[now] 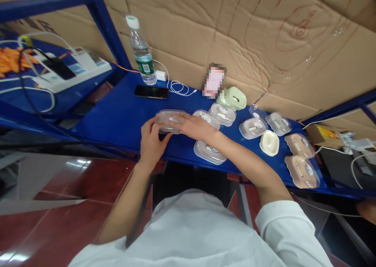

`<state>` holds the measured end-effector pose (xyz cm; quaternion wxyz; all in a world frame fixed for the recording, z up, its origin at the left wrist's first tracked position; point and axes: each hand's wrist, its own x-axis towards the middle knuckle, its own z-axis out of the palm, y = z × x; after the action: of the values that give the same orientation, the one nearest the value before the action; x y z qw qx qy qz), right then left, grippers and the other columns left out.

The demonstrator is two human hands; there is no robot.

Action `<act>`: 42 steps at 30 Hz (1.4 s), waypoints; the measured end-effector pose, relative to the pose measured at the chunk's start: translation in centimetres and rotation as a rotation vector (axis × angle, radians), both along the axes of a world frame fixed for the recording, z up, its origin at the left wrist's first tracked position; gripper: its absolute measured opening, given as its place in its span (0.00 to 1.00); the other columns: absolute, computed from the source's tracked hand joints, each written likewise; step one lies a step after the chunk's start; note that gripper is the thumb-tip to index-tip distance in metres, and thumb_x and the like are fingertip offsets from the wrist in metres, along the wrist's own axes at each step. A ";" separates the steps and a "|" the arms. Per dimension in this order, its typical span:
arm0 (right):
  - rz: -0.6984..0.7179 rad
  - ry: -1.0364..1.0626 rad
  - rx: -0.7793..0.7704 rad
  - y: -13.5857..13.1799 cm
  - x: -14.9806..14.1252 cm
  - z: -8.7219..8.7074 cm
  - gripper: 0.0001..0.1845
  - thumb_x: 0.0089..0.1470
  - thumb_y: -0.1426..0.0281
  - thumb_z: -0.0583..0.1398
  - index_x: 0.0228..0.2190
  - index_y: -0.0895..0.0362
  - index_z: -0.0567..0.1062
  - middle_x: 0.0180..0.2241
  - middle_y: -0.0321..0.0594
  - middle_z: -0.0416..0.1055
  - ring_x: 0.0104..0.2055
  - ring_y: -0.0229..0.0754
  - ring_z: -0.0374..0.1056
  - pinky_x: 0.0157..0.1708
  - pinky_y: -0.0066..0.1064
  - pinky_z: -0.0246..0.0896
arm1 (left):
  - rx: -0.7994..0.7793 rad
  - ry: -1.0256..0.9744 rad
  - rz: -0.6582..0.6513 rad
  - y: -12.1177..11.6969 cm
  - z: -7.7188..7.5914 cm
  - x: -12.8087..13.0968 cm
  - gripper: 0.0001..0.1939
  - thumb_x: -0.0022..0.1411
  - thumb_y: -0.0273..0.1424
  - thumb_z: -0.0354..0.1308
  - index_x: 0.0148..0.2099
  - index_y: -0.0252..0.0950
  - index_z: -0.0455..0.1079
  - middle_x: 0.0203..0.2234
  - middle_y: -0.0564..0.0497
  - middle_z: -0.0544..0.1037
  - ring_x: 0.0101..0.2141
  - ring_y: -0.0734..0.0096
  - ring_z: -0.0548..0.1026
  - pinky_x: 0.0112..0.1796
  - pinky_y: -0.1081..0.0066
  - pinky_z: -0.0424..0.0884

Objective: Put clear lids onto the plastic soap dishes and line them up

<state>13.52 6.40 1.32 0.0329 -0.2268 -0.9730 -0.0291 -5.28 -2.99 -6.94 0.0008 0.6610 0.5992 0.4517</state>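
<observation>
A clear-lidded plastic container (165,117) with a pale label on its lid lies on the blue table between my hands. My left hand (152,141) grips its left end, fingers at the far side and thumb along the near edge. My right hand (195,126) is on its right end, the fingers reaching over the lid onto the label. Just right of my right hand is another lidded container (208,118), partly covered by it. Nearer me, one more lidded container (205,151) sits partly beneath my right forearm.
More lidded containers (253,128) stand to the right, with peach ones (301,171) at the far right. Among them are a cream dish (269,143) and a green container (233,98). A water bottle (143,57), black phone (151,91), white cable (179,88) and pixelated screen (214,80) are behind.
</observation>
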 end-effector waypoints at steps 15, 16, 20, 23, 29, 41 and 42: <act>-0.434 0.349 -0.235 -9.8 15.4 2.3 0.31 0.70 0.50 0.58 0.70 0.41 0.67 0.71 0.44 0.65 0.74 0.59 0.61 0.70 0.62 0.60 | 0.084 0.077 0.111 -2.1 2.5 -1.3 0.26 0.71 0.32 0.60 0.68 0.38 0.67 0.70 0.33 0.64 0.72 0.41 0.62 0.68 0.41 0.62; -0.445 0.324 -0.265 -11.2 15.9 1.8 0.36 0.68 0.48 0.61 0.72 0.38 0.63 0.74 0.42 0.60 0.76 0.60 0.57 0.71 0.62 0.59 | 0.105 0.112 0.060 -2.5 2.7 -0.7 0.25 0.71 0.31 0.60 0.68 0.40 0.68 0.69 0.34 0.66 0.71 0.43 0.64 0.68 0.42 0.62; -0.513 0.306 -0.276 -14.9 17.1 -0.6 0.48 0.61 0.47 0.67 0.75 0.33 0.54 0.78 0.39 0.47 0.78 0.63 0.49 0.71 0.64 0.60 | 0.023 0.269 0.010 -2.5 2.5 0.7 0.21 0.72 0.37 0.59 0.64 0.40 0.71 0.68 0.35 0.70 0.68 0.40 0.67 0.69 0.34 0.52; -0.557 0.333 -0.226 -15.1 17.2 -2.1 0.44 0.65 0.50 0.64 0.75 0.35 0.54 0.78 0.40 0.47 0.78 0.61 0.50 0.71 0.61 0.60 | -0.063 0.287 0.057 -1.3 1.9 -0.2 0.21 0.74 0.42 0.56 0.61 0.36 0.72 0.66 0.31 0.72 0.68 0.35 0.66 0.68 0.29 0.48; -0.477 0.269 -0.208 -11.1 13.4 -1.9 0.40 0.67 0.48 0.63 0.73 0.46 0.62 0.75 0.49 0.57 0.72 0.61 0.63 0.68 0.56 0.64 | -0.065 0.195 0.118 0.4 1.8 -3.3 0.20 0.73 0.44 0.56 0.56 0.35 0.72 0.61 0.30 0.74 0.65 0.37 0.69 0.68 0.34 0.52; -0.602 0.309 0.036 -3.5 9.5 -2.1 0.40 0.72 0.49 0.55 0.74 0.58 0.57 0.76 0.56 0.52 0.78 0.60 0.49 0.75 0.57 0.45 | 0.072 0.274 -0.096 -2.7 1.8 1.9 0.17 0.72 0.35 0.60 0.61 0.42 0.74 0.64 0.36 0.73 0.67 0.43 0.68 0.69 0.39 0.54; -0.662 0.314 0.065 -3.3 10.4 -2.2 0.40 0.73 0.49 0.54 0.74 0.58 0.58 0.76 0.57 0.52 0.78 0.61 0.49 0.75 0.57 0.45 | 0.060 0.315 -0.134 -2.9 1.6 2.8 0.16 0.72 0.35 0.60 0.60 0.43 0.75 0.64 0.37 0.73 0.67 0.44 0.69 0.69 0.38 0.52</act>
<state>23.89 3.11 -0.87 0.1777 -0.5301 -0.8284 -0.0337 -2.46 -5.87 -5.33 -0.0828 0.7618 0.5330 0.3588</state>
